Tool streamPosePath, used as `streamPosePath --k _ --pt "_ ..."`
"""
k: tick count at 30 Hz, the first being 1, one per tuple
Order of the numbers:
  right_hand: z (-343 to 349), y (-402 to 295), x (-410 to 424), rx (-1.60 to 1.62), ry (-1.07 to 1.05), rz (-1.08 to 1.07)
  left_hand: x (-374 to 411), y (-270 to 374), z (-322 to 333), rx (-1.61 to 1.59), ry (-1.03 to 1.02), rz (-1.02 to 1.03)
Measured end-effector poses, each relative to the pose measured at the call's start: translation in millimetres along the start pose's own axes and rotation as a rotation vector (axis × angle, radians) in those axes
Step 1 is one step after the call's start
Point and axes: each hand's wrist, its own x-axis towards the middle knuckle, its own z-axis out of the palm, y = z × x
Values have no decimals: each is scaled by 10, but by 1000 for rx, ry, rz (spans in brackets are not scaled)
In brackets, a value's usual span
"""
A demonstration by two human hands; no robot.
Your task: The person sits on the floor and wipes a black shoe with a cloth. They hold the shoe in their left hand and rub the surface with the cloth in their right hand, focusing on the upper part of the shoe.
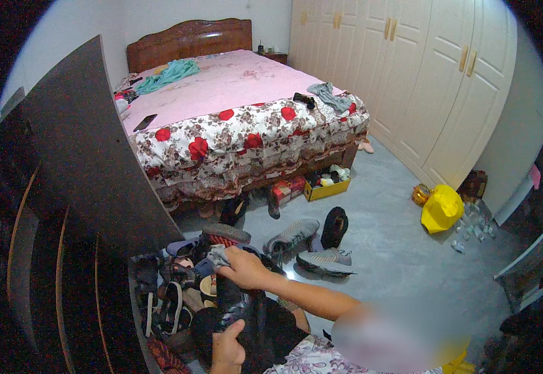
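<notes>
My right hand grips a crumpled grey cloth above a glossy black boot-like item. Lower down, my left hand holds that dark item, its thumb lying along the surface. The item's exact shape is lost against the dark area around it. A jumble of shoes lies close by on the left, among them a dark shoe with a white sole edge. Just beyond my right hand, an upturned shoe shows its grey sole. Grey sneakers stand on the floor farther right.
A dark cabinet panel rises at left. Ahead is a bed with a floral cover; a red box and a yellow box stand at its foot. A yellow bag-like item lies near clear bottles by the wardrobe.
</notes>
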Motion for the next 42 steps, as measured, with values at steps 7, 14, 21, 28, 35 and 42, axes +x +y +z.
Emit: streamPosePath --k 7,14,21,28,35,42 --pt "357 -235 14 -75 -108 -180 596 -213 -608 -389 -248 -17" --pt "559 -125 -56 -108 -147 -181 626 -243 -671 -326 -140 -39" --pt "516 -119 -535 -190 -62 -304 753 -324 -642 -441 -364 55" --pt "449 -269 -995 -106 -80 -360 591 -256 -627 -362 -180 -38" --pt "497 -253 -827 -236 -125 -391 651 -289 -701 -326 -218 -56" --pt "680 -75 -525 -260 -125 -367 695 -435 -593 -406 -235 138"
